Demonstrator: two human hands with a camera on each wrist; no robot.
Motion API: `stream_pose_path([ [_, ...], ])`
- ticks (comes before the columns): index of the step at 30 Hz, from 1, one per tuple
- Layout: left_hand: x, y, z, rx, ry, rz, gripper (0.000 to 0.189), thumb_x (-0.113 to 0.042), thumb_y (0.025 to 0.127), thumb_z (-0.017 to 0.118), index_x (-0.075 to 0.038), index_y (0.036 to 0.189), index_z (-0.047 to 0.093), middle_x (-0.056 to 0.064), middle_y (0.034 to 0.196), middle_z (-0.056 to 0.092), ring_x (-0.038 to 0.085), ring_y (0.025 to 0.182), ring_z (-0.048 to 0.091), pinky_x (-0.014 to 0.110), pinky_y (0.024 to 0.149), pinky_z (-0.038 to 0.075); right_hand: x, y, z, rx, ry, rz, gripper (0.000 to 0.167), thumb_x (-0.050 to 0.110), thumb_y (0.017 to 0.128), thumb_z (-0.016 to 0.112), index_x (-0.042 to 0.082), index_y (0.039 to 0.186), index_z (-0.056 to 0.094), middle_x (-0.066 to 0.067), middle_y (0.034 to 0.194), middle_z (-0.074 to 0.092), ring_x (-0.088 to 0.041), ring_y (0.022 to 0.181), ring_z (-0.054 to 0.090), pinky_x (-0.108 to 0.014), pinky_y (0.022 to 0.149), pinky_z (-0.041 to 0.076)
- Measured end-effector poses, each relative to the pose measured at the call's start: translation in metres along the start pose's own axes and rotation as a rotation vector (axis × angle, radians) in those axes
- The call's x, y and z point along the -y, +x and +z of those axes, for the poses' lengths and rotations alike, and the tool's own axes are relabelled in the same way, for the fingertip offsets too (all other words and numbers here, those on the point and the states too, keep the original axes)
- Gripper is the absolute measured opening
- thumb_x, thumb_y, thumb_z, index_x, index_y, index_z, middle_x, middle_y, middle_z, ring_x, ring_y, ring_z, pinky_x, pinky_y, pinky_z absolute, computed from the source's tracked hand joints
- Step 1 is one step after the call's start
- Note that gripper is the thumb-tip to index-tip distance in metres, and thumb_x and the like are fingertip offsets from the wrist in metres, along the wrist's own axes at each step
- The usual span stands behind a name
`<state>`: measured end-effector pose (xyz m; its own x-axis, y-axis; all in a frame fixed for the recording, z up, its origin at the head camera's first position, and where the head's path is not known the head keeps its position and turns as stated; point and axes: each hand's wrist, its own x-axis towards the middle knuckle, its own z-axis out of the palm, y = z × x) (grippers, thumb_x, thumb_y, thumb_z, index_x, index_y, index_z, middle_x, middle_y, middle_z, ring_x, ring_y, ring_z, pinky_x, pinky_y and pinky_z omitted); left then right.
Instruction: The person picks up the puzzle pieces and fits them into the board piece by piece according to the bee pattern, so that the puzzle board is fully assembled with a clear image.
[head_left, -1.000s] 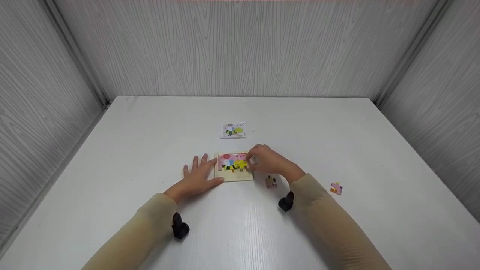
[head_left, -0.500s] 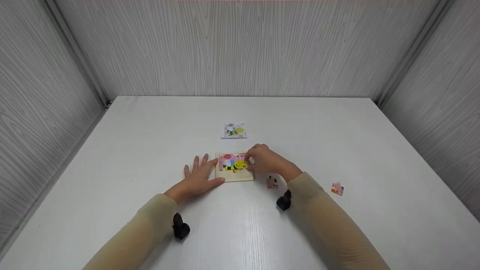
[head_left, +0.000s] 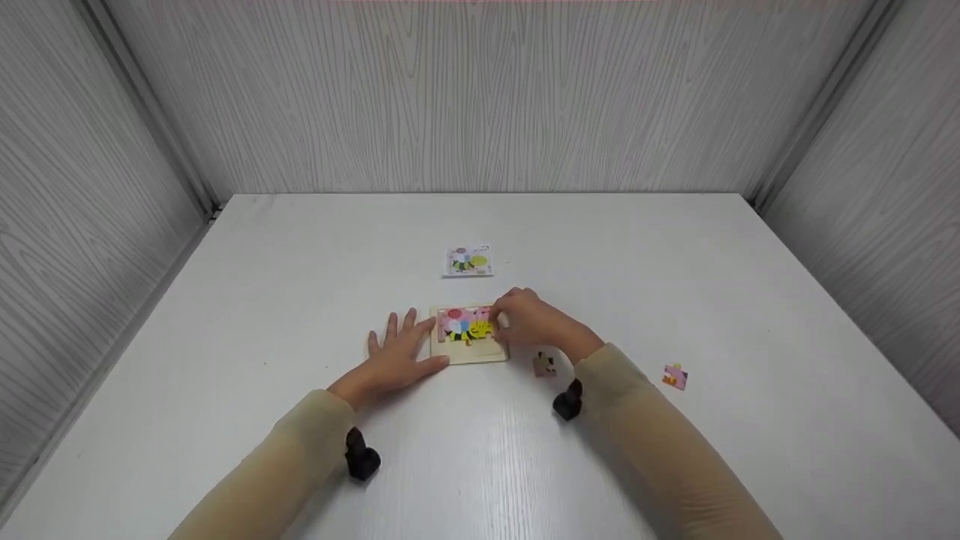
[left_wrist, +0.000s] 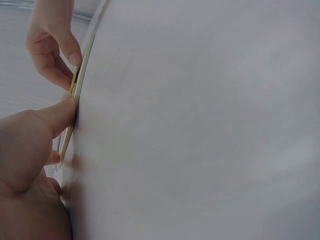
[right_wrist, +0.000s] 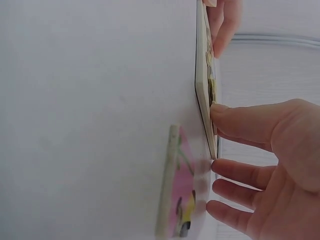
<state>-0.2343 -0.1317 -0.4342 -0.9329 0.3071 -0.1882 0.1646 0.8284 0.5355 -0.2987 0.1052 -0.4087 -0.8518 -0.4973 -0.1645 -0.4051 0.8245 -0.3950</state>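
A small wooden jigsaw board point(head_left: 469, 355) lies in front of me, its upper part filled with pink and yellow bee-picture pieces, its lower strip bare wood. My left hand point(head_left: 394, 360) is spread flat at the left side, thumb and index finger touching the board's edge. At the right side, my right hand point(head_left: 534, 321) pinches a puzzle piece point(head_left: 485, 330) with yellow on it between thumb and index finger, down at the board's surface. Its other fingers reach past the board's edge in the right wrist view. The hand hides part of that piece.
One loose puzzle piece point(head_left: 544, 365) lies just right of the board, under the right forearm. Another pink piece point(head_left: 675, 376) sits farther right. Behind the board is a picture card point(head_left: 469, 261) with the bee design. Grey wood-grain panels point(head_left: 480, 97) wall the white table.
The piece under my right fingers has gone from sitting slightly low and askew to lying closer in line with its neighbours. The left hand stays in place.
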Motion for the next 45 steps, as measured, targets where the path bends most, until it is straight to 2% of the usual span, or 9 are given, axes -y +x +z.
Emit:
stream_pose_path([
  [6,0.0,0.0,0.0,0.019,0.005,-0.016,0.078,-0.055,0.089,0.05,-0.018,0.15,0.018,0.014,0.155,-0.005,0.035,0.137,-0.018,0.06,0.101,-0.014,0.0026,0.0011,0.0021,0.003,-0.017,-0.025,0.036,0.018,0.086,0.068,0.022,0.121,0.063,-0.006,0.127,0.05,-0.024,0.118,0.041,-0.039,0.1,0.036],
  [17,0.0003,0.0015,-0.0002,0.0,0.018,-0.001,0.078,-0.055,0.089,0.05,-0.017,0.15,0.019,0.016,0.154,-0.002,0.037,0.138,-0.016,0.062,0.101,-0.012,0.0046,0.0002,-0.0013,0.011,-0.028,-0.079,0.026,0.013,0.086,0.066,0.021,0.111,0.07,-0.01,0.123,0.05,-0.027,0.115,0.041,-0.039,0.097,0.037],
  [28,-0.0012,0.0005,-0.0014,0.014,0.011,0.003,0.077,-0.055,0.09,0.049,-0.017,0.15,0.018,0.015,0.155,-0.004,0.037,0.137,-0.017,0.061,0.101,-0.013,0.0024,-0.0007,-0.002,0.033,-0.024,-0.087,0.026,0.012,0.091,0.061,0.021,0.114,0.069,-0.011,0.126,0.048,-0.027,0.117,0.04,-0.038,0.099,0.036],
  [40,0.0003,0.0016,-0.0011,0.008,0.009,0.002,0.078,-0.056,0.089,0.049,-0.018,0.15,0.019,0.015,0.155,-0.004,0.037,0.137,-0.016,0.062,0.1,-0.014,0.0066,-0.0028,-0.0014,0.011,0.012,-0.071,0.025,0.015,0.087,0.067,0.02,0.111,0.069,-0.008,0.123,0.05,-0.024,0.115,0.041,-0.036,0.097,0.037],
  [45,0.0004,0.0025,0.0003,0.002,0.024,0.001,0.078,-0.055,0.089,0.05,-0.016,0.149,0.02,0.017,0.154,-0.002,0.038,0.138,-0.014,0.063,0.101,-0.012,0.0031,-0.0037,-0.0012,-0.009,0.002,-0.097,0.025,0.015,0.087,0.067,0.018,0.111,0.069,-0.01,0.12,0.052,-0.026,0.113,0.042,-0.039,0.097,0.037],
])
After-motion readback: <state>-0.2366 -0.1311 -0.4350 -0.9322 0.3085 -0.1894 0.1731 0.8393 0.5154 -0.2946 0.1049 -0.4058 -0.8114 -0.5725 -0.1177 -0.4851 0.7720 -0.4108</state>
